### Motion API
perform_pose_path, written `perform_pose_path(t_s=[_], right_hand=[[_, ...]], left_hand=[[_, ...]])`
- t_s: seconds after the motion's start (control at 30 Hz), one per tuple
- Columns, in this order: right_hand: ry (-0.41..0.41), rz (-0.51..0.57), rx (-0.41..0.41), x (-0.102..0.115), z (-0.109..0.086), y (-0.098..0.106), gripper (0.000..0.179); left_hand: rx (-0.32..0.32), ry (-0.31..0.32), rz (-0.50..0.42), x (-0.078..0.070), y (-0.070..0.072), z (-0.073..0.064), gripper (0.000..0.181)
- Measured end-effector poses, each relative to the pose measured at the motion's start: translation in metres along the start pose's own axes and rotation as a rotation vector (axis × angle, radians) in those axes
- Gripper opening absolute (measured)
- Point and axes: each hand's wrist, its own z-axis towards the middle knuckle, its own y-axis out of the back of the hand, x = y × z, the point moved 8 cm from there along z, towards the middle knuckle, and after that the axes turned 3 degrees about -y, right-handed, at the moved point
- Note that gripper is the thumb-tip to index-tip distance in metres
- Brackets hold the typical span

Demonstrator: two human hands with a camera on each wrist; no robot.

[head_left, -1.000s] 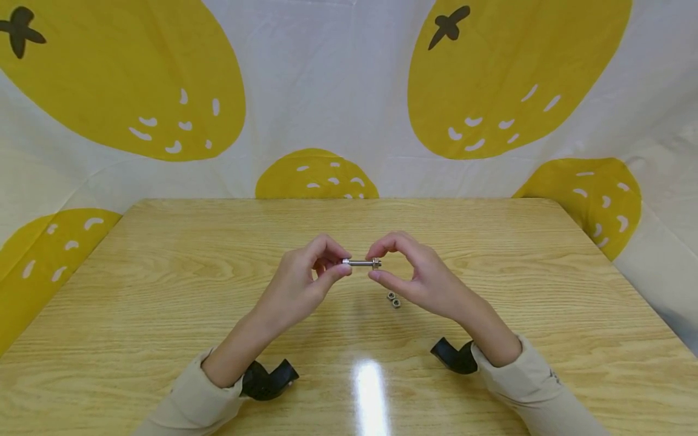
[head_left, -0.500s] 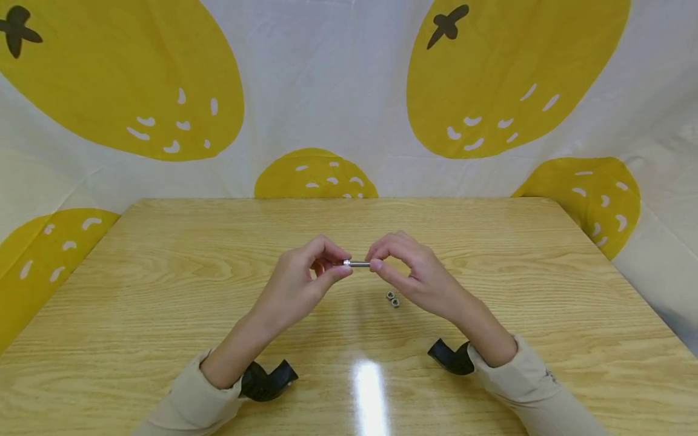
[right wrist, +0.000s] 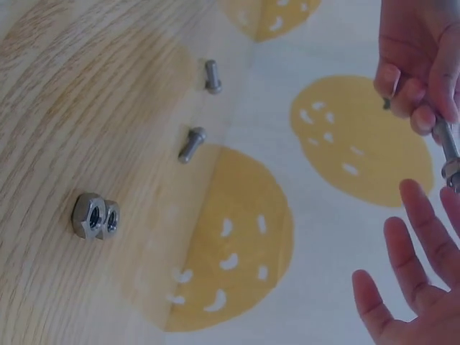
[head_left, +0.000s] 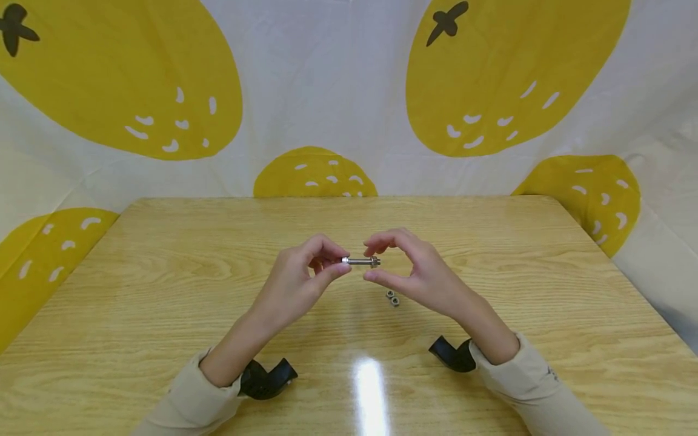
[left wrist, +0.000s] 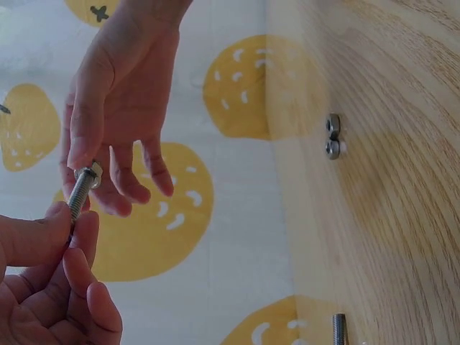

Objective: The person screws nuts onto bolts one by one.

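Pinched by its head between thumb and fingers of my left hand (head_left: 294, 278), a steel bolt (head_left: 358, 261) lies level above the table, pointing right. A hex nut (head_left: 374, 262) sits on its threads near the tip. My right hand (head_left: 428, 275) is around that end, thumb below and fingers above, spread apart from the nut in the head view. The left wrist view has the nut (left wrist: 89, 175) close by the right thumb, with the other fingers extended.
Two loose nuts (head_left: 392, 298) lie together on the wooden table (head_left: 163, 303), below the right hand. Two more bolts, one upper (right wrist: 213, 77) and one lower (right wrist: 191, 145), lie on the table in the right wrist view. A patterned cloth (head_left: 327, 72) hangs behind.
Half a second ago the right thumb and fingers covered the nut; now they are spread apart and the nut shows again. The left hand keeps its pinch on the bolt.
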Motion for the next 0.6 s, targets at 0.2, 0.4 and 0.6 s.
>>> perform_pose_path(t_s=[0.2,0.4,0.6], right_hand=[[0.069,-0.007,-0.042,0.0057,0.0003,0.0009,0.033],[0.076,-0.005,-0.050,0.0053,0.0000,0.0019,0.028],[0.038,-0.020,-0.050,0.0028,-0.0006,0.0021,0.023]], left_hand=[[0.001,0.000,-0.002,-0.0013,-0.0001,0.0005,0.014],[-0.001,0.001,-0.008,-0.0016,0.0003,0.0006,0.014],[0.001,-0.005,-0.001,-0.0007,0.0003,0.0009,0.014]])
